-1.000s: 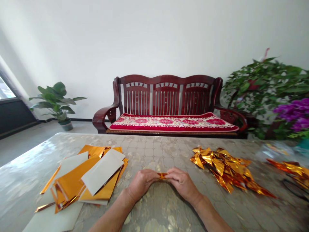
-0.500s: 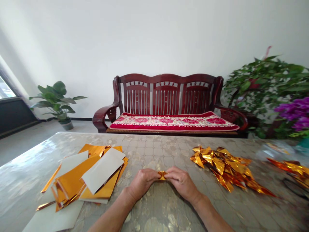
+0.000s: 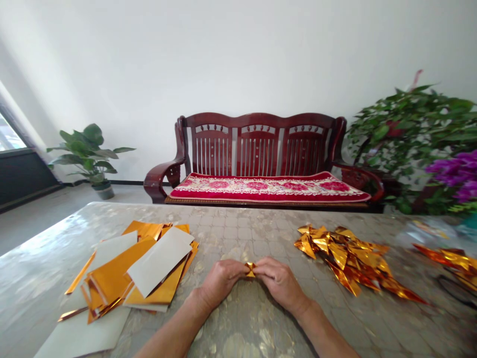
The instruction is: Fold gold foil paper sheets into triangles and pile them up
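Left hand and right hand meet — pinching gold foil.

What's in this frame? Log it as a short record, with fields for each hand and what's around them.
Left hand: pinching one side of a small gold foil piece
Right hand: pinching the other side of the same piece
Left of hands: stack of gold foil sheets with white paper strips
Right of hands: pile of folded gold foil pieces
Surface: mottled table
Behind: wooden bench with red cushion
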The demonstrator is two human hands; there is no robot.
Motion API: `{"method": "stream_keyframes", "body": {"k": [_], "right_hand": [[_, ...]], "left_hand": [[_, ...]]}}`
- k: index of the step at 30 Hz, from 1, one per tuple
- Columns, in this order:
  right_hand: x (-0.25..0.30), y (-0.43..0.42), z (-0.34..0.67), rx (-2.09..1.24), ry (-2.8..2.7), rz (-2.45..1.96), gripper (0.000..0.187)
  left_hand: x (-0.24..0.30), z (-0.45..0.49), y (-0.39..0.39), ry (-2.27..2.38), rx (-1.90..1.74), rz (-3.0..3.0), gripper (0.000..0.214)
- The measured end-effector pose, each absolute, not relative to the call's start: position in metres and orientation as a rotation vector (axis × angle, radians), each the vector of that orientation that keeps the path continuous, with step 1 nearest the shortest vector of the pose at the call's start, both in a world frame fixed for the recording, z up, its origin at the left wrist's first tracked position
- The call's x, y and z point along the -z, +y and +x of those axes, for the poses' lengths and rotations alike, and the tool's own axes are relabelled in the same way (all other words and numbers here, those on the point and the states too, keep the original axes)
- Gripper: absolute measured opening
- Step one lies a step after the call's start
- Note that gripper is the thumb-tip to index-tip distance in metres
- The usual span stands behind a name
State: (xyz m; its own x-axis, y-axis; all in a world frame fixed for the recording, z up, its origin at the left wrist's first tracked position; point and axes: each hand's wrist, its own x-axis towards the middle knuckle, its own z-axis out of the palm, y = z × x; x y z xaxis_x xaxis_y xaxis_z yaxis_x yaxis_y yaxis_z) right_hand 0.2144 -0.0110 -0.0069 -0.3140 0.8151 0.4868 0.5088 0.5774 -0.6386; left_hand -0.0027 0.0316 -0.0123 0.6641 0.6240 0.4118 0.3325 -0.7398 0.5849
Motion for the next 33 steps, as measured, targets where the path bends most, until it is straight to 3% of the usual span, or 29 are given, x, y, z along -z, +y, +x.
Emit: {"method": "stream_keyframes", "body": {"k": [7,14,19,26,33], "right_hand": [[0.004,-0.012,0.215,-0.437,-2.011,-1.070,0.032],[0.013,-0.010,0.215,-0.405,-1.932,-1.210,0.039],[0.020,-0.008,0.212,-0.445,-1.896,-1.326,0.050],[0.020,-0.005,0.209,-0.298,-1.964,-1.390,0.035],[0.010,-0.008,0.207,-0.230,-2.017,-1.434,0.027]], "left_hand": [[0.014,-0.002,0.027,0.956,-0.853,2.249,0.016],[0.013,0.005,0.024,1.136,-0.873,2.087,0.028],[0.012,0.006,0.024,1.194,-0.798,2.161,0.021],[0.000,0.006,0.026,1.495,-0.509,2.437,0.020],[-0.004,0.005,0.025,1.400,-0.472,2.520,0.026]]}}
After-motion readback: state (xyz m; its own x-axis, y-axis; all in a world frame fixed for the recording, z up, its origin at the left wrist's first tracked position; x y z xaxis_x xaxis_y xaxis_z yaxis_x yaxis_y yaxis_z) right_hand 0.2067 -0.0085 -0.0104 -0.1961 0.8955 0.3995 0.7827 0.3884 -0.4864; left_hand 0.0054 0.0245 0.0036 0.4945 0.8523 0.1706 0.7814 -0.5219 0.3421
